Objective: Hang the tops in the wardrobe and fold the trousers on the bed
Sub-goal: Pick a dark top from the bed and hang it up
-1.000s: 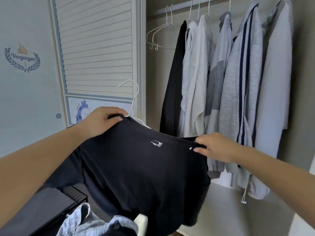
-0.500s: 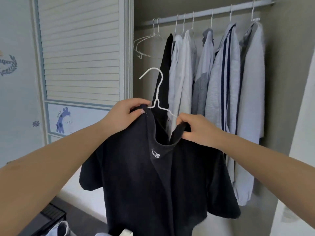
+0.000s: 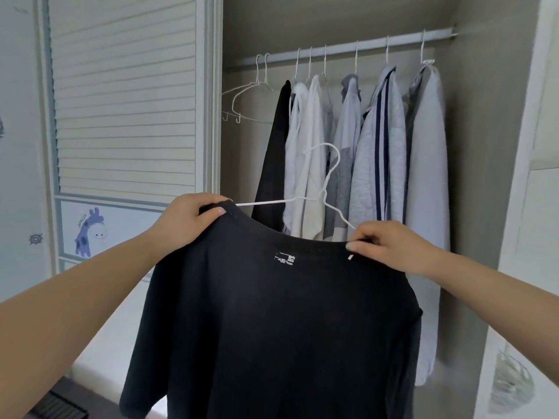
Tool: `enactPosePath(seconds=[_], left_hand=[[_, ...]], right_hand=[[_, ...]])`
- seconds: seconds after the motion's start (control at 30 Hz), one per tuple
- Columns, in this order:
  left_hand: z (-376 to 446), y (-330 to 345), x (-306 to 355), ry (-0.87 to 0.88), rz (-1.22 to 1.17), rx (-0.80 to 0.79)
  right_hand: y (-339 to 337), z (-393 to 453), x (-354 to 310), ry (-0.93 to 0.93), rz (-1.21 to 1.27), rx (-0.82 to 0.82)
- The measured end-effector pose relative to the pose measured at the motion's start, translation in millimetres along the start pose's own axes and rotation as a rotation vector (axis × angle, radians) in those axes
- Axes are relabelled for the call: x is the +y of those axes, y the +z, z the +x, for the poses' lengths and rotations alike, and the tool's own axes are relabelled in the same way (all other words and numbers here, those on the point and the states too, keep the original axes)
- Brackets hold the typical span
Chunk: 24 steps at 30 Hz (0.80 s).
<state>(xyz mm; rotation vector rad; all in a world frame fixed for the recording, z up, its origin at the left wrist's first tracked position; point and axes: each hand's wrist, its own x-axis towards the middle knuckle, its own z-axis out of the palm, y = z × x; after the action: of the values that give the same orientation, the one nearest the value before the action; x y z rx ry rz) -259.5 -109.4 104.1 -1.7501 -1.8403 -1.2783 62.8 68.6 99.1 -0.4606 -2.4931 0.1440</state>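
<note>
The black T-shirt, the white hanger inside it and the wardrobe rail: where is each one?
black T-shirt (image 3: 272, 322), head view, middle of its back panel.
white hanger (image 3: 328, 176), head view, the neck below its hook.
wardrobe rail (image 3: 372, 46), head view, bare stretch between two hooks.

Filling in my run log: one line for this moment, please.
stage: hanging top | left hand: grips black T-shirt collar | right hand: grips collar | white wire hanger: inside shirt, not on rail

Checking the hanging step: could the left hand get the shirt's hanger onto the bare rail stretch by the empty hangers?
Probably yes: left hand grips the black shirt below the rail, nothing between.
</note>
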Motion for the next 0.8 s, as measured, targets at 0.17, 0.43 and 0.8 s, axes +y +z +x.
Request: enactPosePath(seconds=[0.17,0.43,0.8], left_hand=[[19.3,17.2,22.7,0.143,0.081,-0.069],[33.0,9.3,-7.4,0.020,-0.015,0.067],[122.6,69.2,-5.4,-0.061,-0.348,0.193]], right_hand=[[5.2,25.2,-10.4,0.014,0.078,0.021],[-19.5,31.5,6.4,0.079,0.145,0.081],[-42.9,126.6,-5.8,0.095,1.268,-0.327]])
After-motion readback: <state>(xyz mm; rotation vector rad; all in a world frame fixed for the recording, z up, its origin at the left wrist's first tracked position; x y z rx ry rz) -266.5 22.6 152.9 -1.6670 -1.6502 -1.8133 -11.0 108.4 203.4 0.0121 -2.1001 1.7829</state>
